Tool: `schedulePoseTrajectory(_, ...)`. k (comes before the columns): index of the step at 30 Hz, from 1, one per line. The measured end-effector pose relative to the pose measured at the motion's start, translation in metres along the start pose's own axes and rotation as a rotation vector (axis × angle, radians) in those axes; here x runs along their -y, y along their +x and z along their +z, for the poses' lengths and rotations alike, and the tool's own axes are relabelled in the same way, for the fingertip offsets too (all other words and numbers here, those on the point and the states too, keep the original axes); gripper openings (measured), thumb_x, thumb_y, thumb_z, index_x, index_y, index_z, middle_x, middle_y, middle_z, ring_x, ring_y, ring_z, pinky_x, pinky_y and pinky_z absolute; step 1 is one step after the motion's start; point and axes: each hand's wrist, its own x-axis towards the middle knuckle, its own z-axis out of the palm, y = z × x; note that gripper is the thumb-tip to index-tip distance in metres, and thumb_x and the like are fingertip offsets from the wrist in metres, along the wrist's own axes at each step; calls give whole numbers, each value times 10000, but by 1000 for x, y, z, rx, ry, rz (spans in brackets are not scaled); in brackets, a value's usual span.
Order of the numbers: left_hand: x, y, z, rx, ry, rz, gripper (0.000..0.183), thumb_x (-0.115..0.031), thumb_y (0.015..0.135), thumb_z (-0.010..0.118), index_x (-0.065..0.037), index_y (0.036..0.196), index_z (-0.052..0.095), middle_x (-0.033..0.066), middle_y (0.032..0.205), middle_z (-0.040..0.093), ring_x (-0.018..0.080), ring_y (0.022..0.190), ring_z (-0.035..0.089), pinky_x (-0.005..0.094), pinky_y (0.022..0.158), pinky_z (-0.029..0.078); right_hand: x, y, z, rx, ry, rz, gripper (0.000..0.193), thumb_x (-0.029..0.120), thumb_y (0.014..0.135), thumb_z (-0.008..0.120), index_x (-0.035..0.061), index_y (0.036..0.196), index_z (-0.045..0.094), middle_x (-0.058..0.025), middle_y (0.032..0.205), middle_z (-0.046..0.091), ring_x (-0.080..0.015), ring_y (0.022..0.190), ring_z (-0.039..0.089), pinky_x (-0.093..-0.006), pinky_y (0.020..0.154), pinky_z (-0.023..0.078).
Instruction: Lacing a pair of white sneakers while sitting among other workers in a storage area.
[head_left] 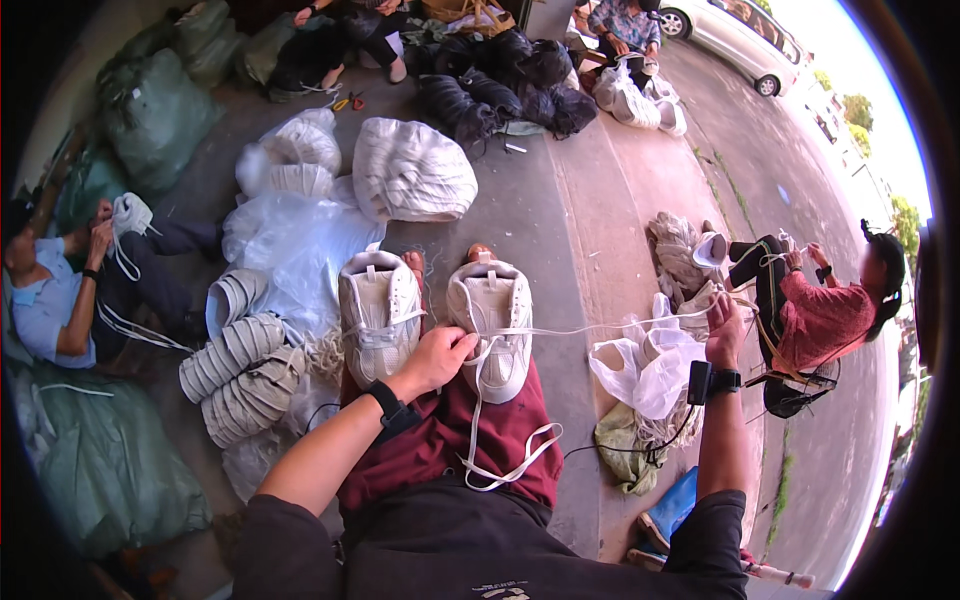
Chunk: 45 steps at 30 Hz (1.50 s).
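Two pale beige-and-white sneakers lie on my lap, a left sneaker [382,325] and a right sneaker [502,350]. My left hand [443,360] is closed against the side of the right sneaker, thumb and fingers gripping its edge near the eyelets. Out to the right, my right hand [724,325] is raised and pinches the far part of a white shoelace [590,328]. That lace runs nearly taut from the right sneaker's eyelets to my fingers. Its other end hangs in a loop over my dark red trousers [420,450]. The left sneaker has lace across its front.
Stacked shoe uppers [240,365] and a clear plastic bag [290,240] lie left of my legs. A white bundle [415,170] sits ahead. White plastic bags [648,360] rest below my right arm. Other people sit around, handling shoes. Orange-handled scissors [350,102] lie on the floor.
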Motion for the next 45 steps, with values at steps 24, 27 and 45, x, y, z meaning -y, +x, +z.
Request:
schedulePoseTrajectory(24, -42, 0, 31, -325, 258, 140, 161, -159, 887, 596, -5, 855, 630, 202, 787, 659, 400, 758, 645, 456, 670, 498, -51, -233, 157, 935, -1161, -621, 144, 129, 887, 616, 50, 989, 551, -160, 1036, 553, -390, 760, 631, -451, 647, 534)
schedulePoseTrajectory(27, -38, 0, 29, -326, 267, 141, 164, -161, 888, 593, -5, 860, 633, 203, 788, 660, 401, 758, 644, 459, 669, 497, -54, -234, 159, 902, -1091, -579, 153, 132, 893, 607, 40, 986, 529, -181, 987, 561, -423, 746, 618, -479, 646, 519)
schedulePoseTrajectory(45, -17, -28, 42, -293, 100, 90, 287, -244, 827, 748, -3, 926, 628, 158, 1000, 537, 310, 968, 554, 395, 857, 445, -44, -231, 169, 1008, -1189, -408, 273, 260, 930, 625, -7, 892, 580, -189, 649, 584, -368, 585, 603, -453, 577, 466)
